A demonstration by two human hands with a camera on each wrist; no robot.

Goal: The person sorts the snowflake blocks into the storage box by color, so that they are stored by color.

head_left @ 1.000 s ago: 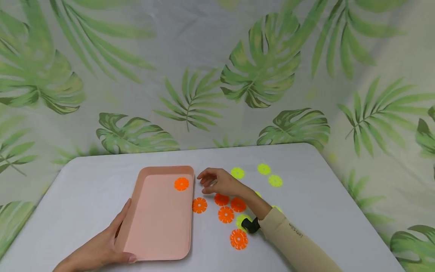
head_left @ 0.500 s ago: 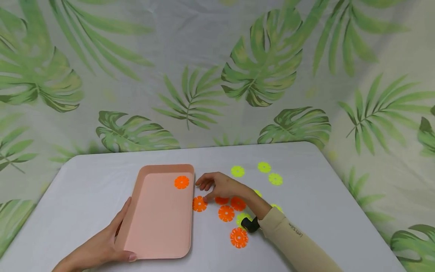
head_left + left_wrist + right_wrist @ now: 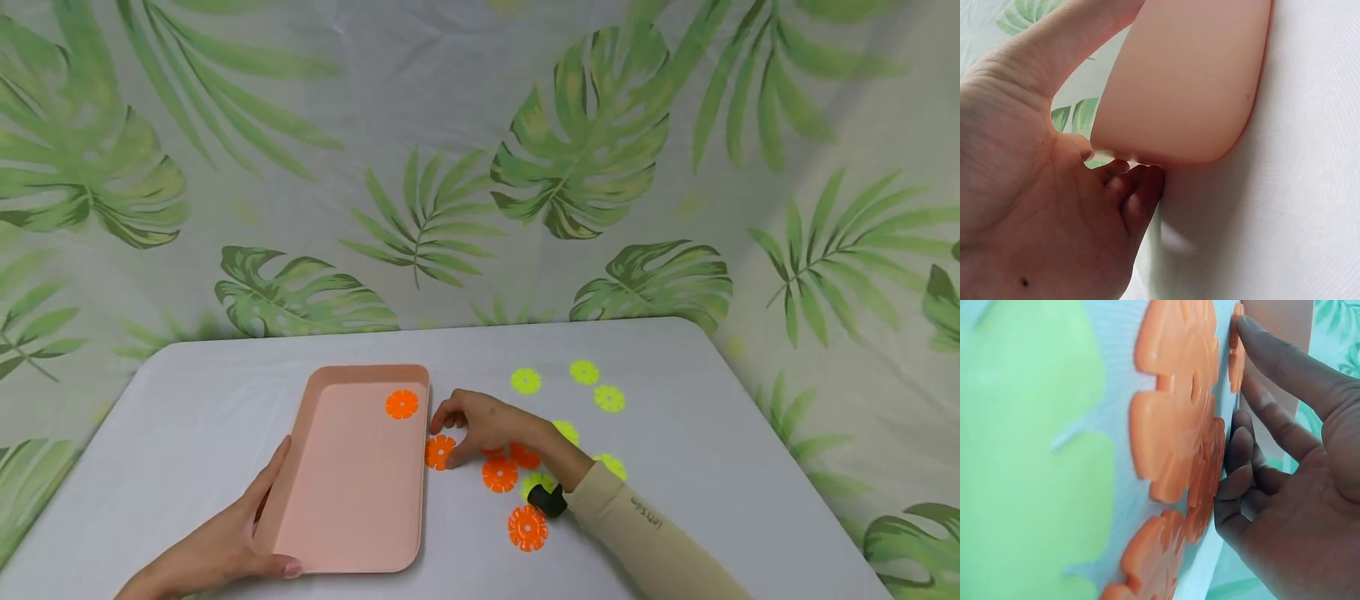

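6 green discs (image 3: 584, 372) — tray (image 3: 352, 533), leafy backdrop (image 3: 585, 150)

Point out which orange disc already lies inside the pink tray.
The orange disc in the tray's far right corner; every other orange one lies on the table.
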